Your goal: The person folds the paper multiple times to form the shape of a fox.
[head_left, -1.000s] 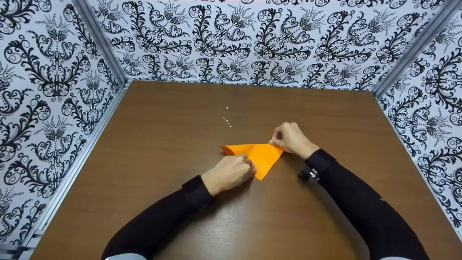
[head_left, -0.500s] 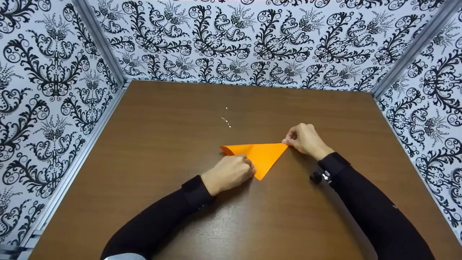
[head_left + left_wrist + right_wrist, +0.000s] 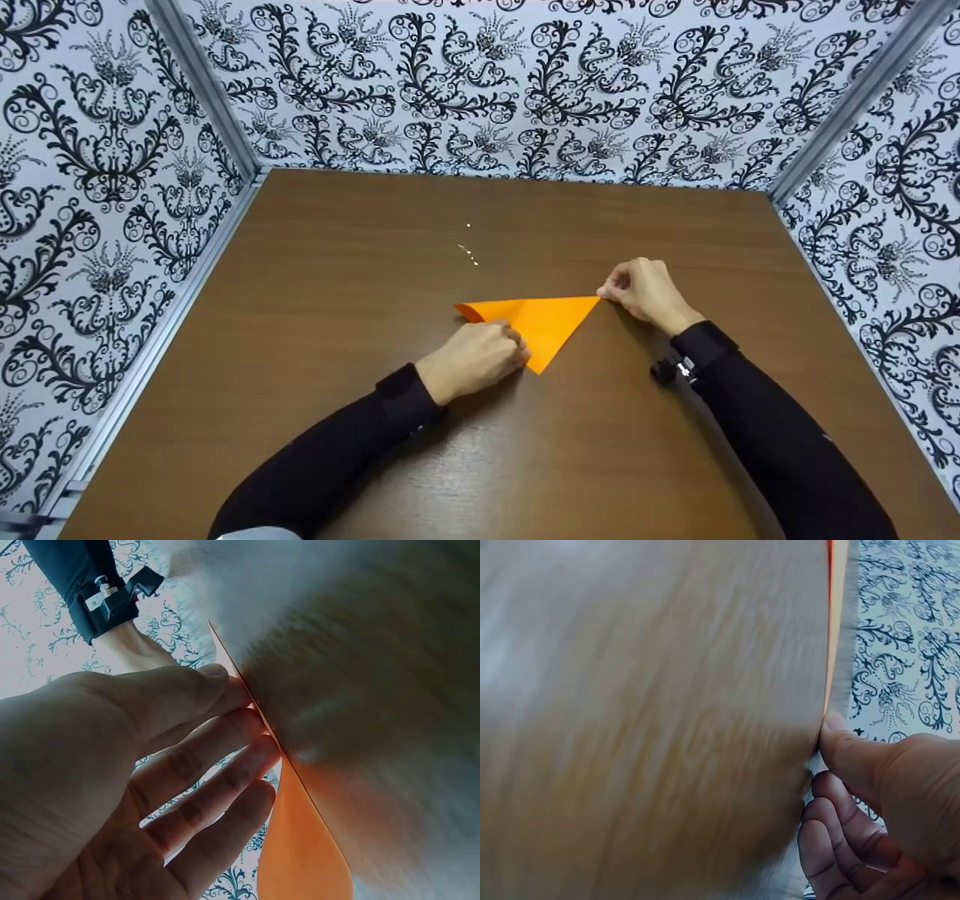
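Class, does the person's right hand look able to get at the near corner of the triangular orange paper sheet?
Probably yes: nothing visible stands between the right hand and the near corner, though it would likely first release the pinched right tip of the orange paper sheet.

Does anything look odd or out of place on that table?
Two small things. White specks show beyond the orange paper, standing out against the plain brown table; crumbs or glints, I can't tell. And the paper's left end curls up instead of lying flat.
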Demonstrator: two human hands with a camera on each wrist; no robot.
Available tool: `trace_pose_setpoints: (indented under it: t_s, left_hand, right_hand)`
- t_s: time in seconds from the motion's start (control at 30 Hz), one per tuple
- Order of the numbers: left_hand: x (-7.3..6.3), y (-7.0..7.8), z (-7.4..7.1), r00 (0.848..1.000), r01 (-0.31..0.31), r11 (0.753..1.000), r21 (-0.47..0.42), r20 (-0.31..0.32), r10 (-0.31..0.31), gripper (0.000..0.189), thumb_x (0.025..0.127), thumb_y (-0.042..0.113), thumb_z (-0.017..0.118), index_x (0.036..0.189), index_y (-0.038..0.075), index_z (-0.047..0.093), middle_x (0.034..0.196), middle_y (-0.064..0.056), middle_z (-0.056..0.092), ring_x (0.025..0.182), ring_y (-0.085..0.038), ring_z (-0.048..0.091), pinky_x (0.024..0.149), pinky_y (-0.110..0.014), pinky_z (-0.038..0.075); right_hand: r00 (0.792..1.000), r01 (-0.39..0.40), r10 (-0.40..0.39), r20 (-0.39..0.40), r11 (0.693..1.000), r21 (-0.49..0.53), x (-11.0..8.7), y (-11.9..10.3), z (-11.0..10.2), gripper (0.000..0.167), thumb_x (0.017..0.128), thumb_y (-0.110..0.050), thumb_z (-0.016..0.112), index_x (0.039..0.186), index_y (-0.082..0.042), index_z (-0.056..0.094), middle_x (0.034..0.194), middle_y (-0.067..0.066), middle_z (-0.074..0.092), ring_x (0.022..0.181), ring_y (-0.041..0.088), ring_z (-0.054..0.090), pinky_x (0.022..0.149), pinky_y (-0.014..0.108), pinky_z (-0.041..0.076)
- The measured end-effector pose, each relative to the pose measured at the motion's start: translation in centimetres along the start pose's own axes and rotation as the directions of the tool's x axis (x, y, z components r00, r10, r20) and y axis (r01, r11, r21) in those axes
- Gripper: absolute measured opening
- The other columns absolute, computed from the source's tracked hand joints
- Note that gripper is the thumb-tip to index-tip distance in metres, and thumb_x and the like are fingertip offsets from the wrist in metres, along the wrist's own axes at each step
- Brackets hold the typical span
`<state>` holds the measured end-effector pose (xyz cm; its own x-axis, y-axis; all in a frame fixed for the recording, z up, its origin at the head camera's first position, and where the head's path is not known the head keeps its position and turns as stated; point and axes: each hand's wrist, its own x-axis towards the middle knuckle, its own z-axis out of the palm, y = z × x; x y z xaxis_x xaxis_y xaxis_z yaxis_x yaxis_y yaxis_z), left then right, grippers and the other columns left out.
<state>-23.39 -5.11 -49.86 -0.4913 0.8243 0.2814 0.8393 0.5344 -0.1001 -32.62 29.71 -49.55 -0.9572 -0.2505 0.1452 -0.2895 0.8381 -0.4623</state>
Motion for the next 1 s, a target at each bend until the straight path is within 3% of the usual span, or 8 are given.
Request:
trace_pose_setpoints:
  t_s: [0.3,0.43,0.57,0.73,1.0]
  left_hand:
    - [0.0,-0.1,0.1,1.0,0.0,1.0,-0.014,0.008,0.0,0.02,0.116,0.018,0.076,0.099,0.018,0.086,0.094,-0.002,0.085,0.081,-0.025,0.073,0.072,-0.035,0.066]
    - [0.0,-0.1,0.1,1.0,-0.012,1.0,-0.021,-0.001,0.012,0.02,0.115,0.018,0.077,0.097,0.017,0.085,0.092,-0.002,0.084,0.08,-0.026,0.073,0.072,-0.035,0.065]
    - [0.0,-0.1,0.0,1.0,-0.012,1.0,-0.023,-0.001,0.012,0.018,0.115,0.019,0.078,0.099,0.018,0.087,0.093,-0.001,0.085,0.08,-0.025,0.073,0.072,-0.035,0.065]
    - [0.1,-0.2,-0.2,1.0,-0.019,1.0,-0.023,0.004,0.019,0.018,0.115,0.019,0.078,0.099,0.018,0.087,0.093,-0.001,0.085,0.081,-0.025,0.075,0.074,-0.036,0.067]
    - [0.1,-0.2,-0.2,0.999,0.021,0.997,-0.068,0.031,-0.019,0.022,0.115,0.02,0.078,0.093,0.017,0.082,0.091,-0.001,0.082,0.084,-0.025,0.077,0.074,-0.037,0.068]
  right_hand:
    - [0.997,0.049,-0.049,-0.06,0.999,-0.012,-0.3,-0.5,0.1,0.012,0.11,-0.015,0.086,0.107,-0.005,0.093,0.102,0.018,0.086,0.094,0.036,0.075,0.088,0.043,0.057]
    - [0.992,0.075,-0.074,-0.101,0.997,-0.002,-1.0,-2.1,-0.1,0.011,0.11,-0.013,0.085,0.109,-0.004,0.092,0.104,0.019,0.083,0.095,0.037,0.075,0.086,0.04,0.056]
    - [0.981,0.152,-0.148,-0.128,0.988,0.017,-1.5,-4.4,0.0,0.009,0.107,-0.01,0.088,0.109,-0.003,0.092,0.101,0.018,0.082,0.09,0.033,0.077,0.083,0.035,0.062]
    - [0.971,0.23,-0.226,-0.076,0.972,0.052,-2.6,-7.1,1.1,0.008,0.103,-0.006,0.091,0.109,0.0,0.092,0.103,0.018,0.083,0.091,0.031,0.08,0.084,0.044,0.073]
    - [0.951,0.309,-0.309,0.02,0.951,-0.004,-4.0,-8.9,3.5,0.009,0.099,-0.002,0.094,0.107,0.0,0.092,0.105,0.015,0.085,0.096,0.032,0.082,0.086,0.049,0.072]
